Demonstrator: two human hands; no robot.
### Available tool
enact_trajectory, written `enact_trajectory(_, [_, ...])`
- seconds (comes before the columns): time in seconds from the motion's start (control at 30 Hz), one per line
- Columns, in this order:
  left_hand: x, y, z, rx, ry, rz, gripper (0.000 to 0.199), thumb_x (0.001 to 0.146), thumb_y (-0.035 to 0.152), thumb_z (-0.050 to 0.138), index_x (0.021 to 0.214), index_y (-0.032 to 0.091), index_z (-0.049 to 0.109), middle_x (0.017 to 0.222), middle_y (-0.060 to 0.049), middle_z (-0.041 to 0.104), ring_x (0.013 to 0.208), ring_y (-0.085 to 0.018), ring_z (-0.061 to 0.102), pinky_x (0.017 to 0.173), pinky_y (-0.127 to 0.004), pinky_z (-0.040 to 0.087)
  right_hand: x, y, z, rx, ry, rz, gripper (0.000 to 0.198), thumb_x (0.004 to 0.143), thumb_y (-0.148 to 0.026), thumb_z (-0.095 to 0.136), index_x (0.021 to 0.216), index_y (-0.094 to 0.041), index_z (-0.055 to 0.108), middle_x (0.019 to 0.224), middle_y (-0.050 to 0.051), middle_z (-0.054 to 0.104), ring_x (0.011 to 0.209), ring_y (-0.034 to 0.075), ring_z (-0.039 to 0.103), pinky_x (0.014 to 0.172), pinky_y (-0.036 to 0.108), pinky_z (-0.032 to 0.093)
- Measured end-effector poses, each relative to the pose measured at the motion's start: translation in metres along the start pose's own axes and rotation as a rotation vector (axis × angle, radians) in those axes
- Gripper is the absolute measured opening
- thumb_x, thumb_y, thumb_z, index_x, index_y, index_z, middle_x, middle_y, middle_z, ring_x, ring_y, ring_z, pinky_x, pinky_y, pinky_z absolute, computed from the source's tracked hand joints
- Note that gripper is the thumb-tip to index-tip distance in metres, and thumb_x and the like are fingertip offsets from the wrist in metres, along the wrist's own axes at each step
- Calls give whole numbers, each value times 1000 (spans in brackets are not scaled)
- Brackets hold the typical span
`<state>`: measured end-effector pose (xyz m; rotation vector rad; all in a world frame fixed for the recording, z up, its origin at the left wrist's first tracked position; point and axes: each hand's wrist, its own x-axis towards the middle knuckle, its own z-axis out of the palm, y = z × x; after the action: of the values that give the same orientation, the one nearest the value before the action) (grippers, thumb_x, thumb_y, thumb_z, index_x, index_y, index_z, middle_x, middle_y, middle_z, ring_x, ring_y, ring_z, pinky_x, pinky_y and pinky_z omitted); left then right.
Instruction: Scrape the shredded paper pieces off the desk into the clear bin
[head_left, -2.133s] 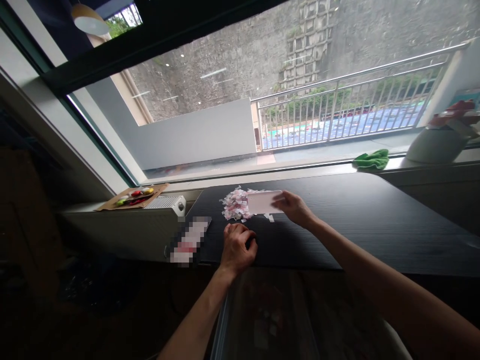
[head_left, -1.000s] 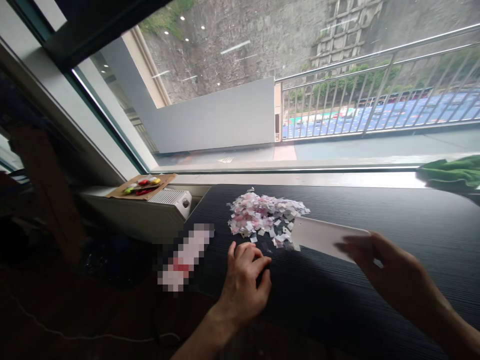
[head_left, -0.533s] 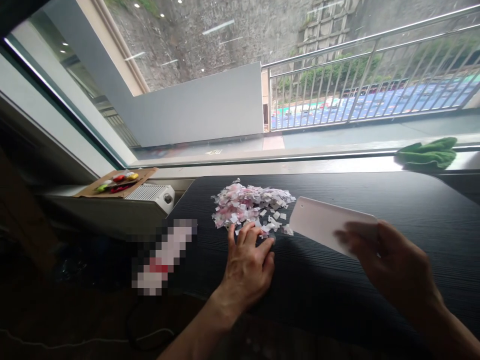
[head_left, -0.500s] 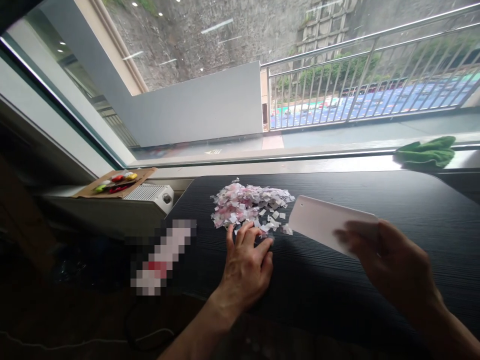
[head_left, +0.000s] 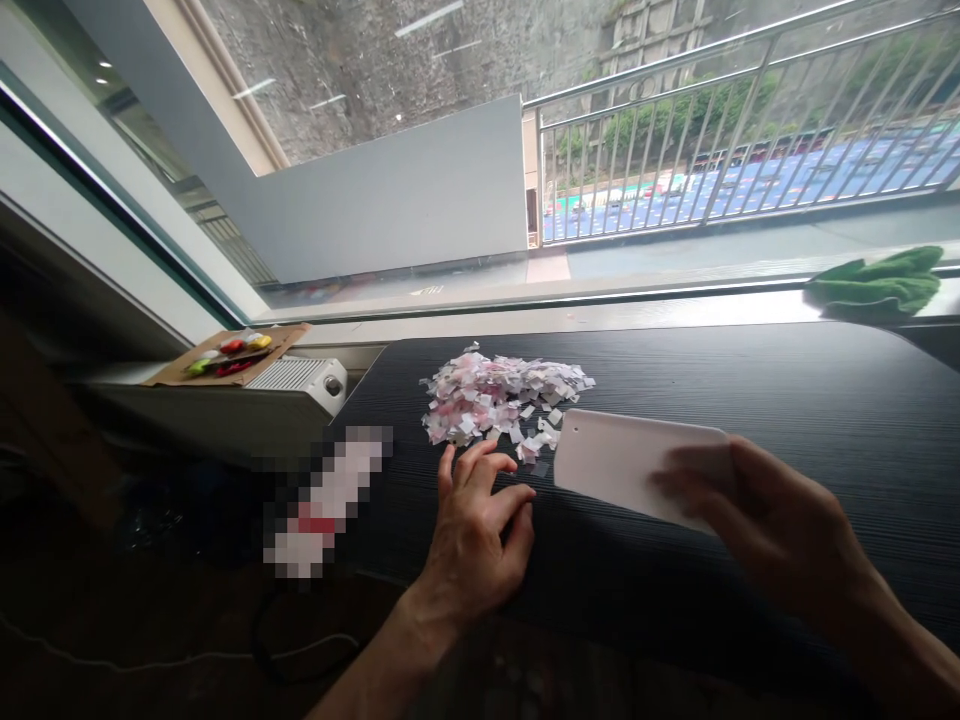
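Note:
A heap of small cut paper pieces [head_left: 487, 392], white and pale pink, lies on the dark wood-grain table [head_left: 675, 375]. My left hand [head_left: 484, 520] rests at the near edge of the heap, its fingers apart and slightly curled, holding nothing that I can see. In my right hand [head_left: 765, 510] is a flat white plastic board [head_left: 630, 455], rounded at the corners, with a small hole near its far left corner. Its left edge is beside the loose paper pieces on the right of the heap. The fingers beneath the board are partly hidden.
Along the window behind the table runs a sill, with a green cloth [head_left: 877, 282] at the right. A white radiator [head_left: 315, 385] stands left of the table, near a piece of cardboard [head_left: 169, 372] bearing colourful items. A pixelated patch covers something at the table's left edge.
My right hand has brought the board left and a little nearer, turning it more level. My left hand has drawn slightly back from the heap, fingers apart. The view has shifted slightly.

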<state>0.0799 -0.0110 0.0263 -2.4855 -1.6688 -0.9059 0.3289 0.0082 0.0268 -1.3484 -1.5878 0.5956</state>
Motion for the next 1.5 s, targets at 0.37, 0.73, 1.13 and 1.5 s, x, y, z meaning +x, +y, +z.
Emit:
enact_trajectory(0.37, [-7, -21, -7, 66, 121, -84, 18, 85, 17, 51, 88, 23, 68, 100, -6, 63, 118, -28, 51, 109, -60, 25, 0, 4, 8, 136, -83, 44, 37, 75, -56, 66, 91, -23, 70, 90, 8, 76, 73, 26, 73, 67, 36, 62])
enact_trajectory(0.73, [-21, -25, -7, 13, 168, -164, 20, 84, 15, 50, 89, 23, 67, 97, -5, 64, 116, -28, 53, 108, -58, 29, 0, 16, 9, 154, -156, -18, 29, 79, -51, 65, 97, -29, 70, 95, 6, 76, 82, 28, 74, 76, 42, 63])
enact_trajectory(1.13, [-21, -26, -6, -5, 187, -163, 20, 83, 13, 49, 88, 22, 66, 94, -5, 65, 115, -28, 53, 107, -59, 30, 31, -23, 28, 115, -287, -196, 26, 84, -46, 61, 92, -23, 71, 91, 8, 77, 80, 25, 74, 72, 35, 61])
enact_trajectory(1.5, [-25, -20, -9, -36, 216, -139, 20, 84, 9, 49, 87, 21, 66, 91, -4, 65, 113, -27, 54, 107, -60, 27, 9, -13, 1, 201, -165, 179, 26, 74, -46, 70, 90, -25, 71, 87, 3, 77, 77, 21, 73, 71, 31, 61])
